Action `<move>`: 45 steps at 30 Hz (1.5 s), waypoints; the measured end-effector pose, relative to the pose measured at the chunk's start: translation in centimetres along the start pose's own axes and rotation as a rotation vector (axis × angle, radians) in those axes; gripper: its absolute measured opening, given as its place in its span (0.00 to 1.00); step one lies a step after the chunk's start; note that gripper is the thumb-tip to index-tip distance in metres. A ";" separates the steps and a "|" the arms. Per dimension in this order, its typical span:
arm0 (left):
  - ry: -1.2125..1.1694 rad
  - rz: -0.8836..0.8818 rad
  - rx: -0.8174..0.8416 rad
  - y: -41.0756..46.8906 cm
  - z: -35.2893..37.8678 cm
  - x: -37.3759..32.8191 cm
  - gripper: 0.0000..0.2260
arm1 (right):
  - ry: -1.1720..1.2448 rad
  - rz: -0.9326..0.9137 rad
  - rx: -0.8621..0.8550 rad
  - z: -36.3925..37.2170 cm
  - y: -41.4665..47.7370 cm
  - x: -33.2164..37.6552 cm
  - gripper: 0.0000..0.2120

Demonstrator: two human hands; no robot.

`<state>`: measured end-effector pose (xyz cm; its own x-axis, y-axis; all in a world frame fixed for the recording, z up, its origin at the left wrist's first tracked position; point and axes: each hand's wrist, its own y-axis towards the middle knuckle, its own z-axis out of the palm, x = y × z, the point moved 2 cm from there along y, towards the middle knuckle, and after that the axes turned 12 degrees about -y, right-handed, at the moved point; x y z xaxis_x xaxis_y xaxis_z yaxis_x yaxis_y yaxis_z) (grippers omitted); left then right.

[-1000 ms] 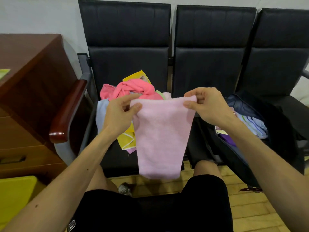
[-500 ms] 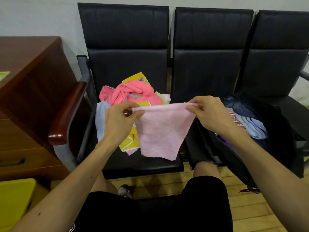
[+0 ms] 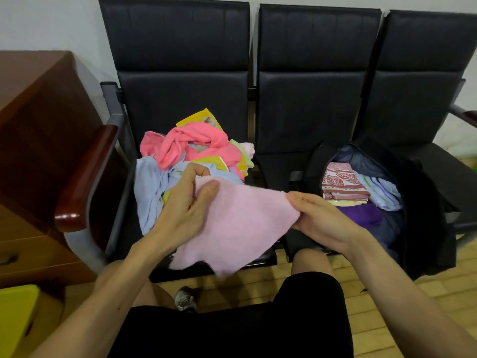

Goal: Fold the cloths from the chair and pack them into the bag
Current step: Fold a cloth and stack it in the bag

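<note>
The pale pink terry cloth [image 3: 237,223] is held up in the air in front of the person, above the front edge of the left seat and the gap to the middle seat, with its lower corner hanging down towards the floor. The left hand [image 3: 185,205] pinches its upper left edge, thumb lying on top of the fabric and fingers curled behind it. The right hand [image 3: 320,218] grips the right corner, the fabric caught between thumb and fingers.

Behind the cloth, on the left seat of the row of black padded chairs [image 3: 180,47], lies a loose heap of unfolded cloths [image 3: 191,148]: coral pink on top, yellow, light blue and pale green beneath. An open black fabric bag [image 3: 426,202] stands at the right, across the middle and right seats. Inside it lie folded pieces: a red-and-white patterned cloth [image 3: 340,182], a purple cloth [image 3: 361,215] below that, and a pale blue striped cloth [image 3: 382,189] beside them.

A glossy dark-red wooden armrest [image 3: 85,177] ends the row at the left, next to a brown wooden desk [image 3: 31,125]. A yellow box [image 3: 15,319] sits at the lower left. The person wears black shorts [image 3: 232,332], and the floor [image 3: 374,293] is light wood boards.
</note>
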<state>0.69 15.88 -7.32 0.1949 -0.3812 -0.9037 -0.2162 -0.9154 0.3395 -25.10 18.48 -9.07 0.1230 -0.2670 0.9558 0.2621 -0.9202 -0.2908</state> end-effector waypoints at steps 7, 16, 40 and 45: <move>-0.230 -0.064 -0.253 1.7 1.5 -0.4 0.02 | 0.007 0.145 0.113 7.0 -0.6 -5.3 0.15; -0.374 -0.442 -0.512 2.3 -2.3 4.5 0.07 | 0.256 0.167 0.003 7.1 -0.8 -7.5 0.28; -1.306 -1.098 -0.125 -8.9 4.1 8.0 0.40 | 0.596 0.143 -0.129 7.5 -1.1 -2.7 0.42; -0.934 -0.906 -0.119 -8.1 2.9 7.1 0.16 | 0.284 0.126 -0.216 7.0 -2.0 -3.0 0.13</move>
<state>1.01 20.97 -17.26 -0.5183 0.5625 -0.6441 -0.2651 -0.8218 -0.5044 -19.32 23.12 -11.70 -0.1372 -0.4227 0.8958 0.0504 -0.9062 -0.4198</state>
